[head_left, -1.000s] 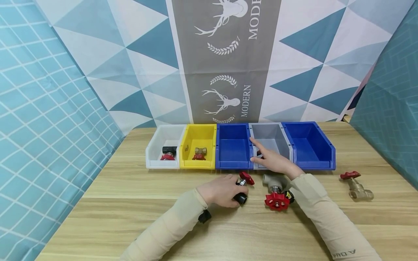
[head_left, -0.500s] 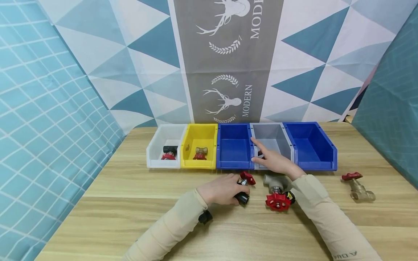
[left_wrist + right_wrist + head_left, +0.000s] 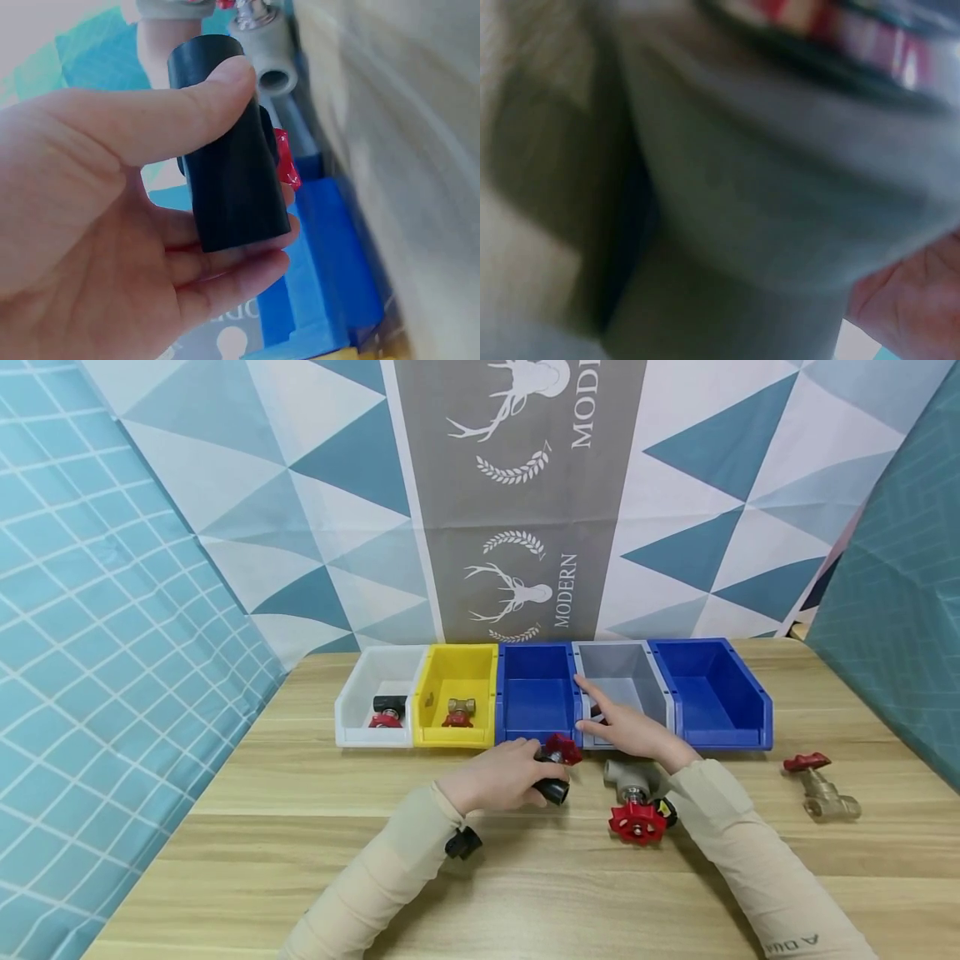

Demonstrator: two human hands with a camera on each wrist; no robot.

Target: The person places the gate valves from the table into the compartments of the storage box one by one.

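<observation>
My left hand (image 3: 502, 774) grips a black valve (image 3: 229, 172) by its pipe body, in front of the middle blue bin (image 3: 536, 693). The thumb lies over the black body in the left wrist view, with fingers behind it; its red handwheel (image 3: 562, 749) points toward the bin. My right hand (image 3: 633, 729) reaches over the front of the grey bin (image 3: 618, 672), index finger and thumb spread at the wall beside the blue bin. Something dark shows between them, too small to tell. Below that wrist lies a grey valve (image 3: 633, 777) with a red handwheel, blurred and close in the right wrist view.
The white bin (image 3: 375, 739) holds a black valve (image 3: 388, 704); the yellow bin (image 3: 453, 739) holds a brass valve (image 3: 460, 708). Another blue bin (image 3: 708, 693) stands at the right end. A brass valve (image 3: 825, 797) lies on the wooden table (image 3: 600, 902) at right.
My left hand has lifted the black valve a little and moved it forward toward the middle blue bin. My right hand stays where it was.
</observation>
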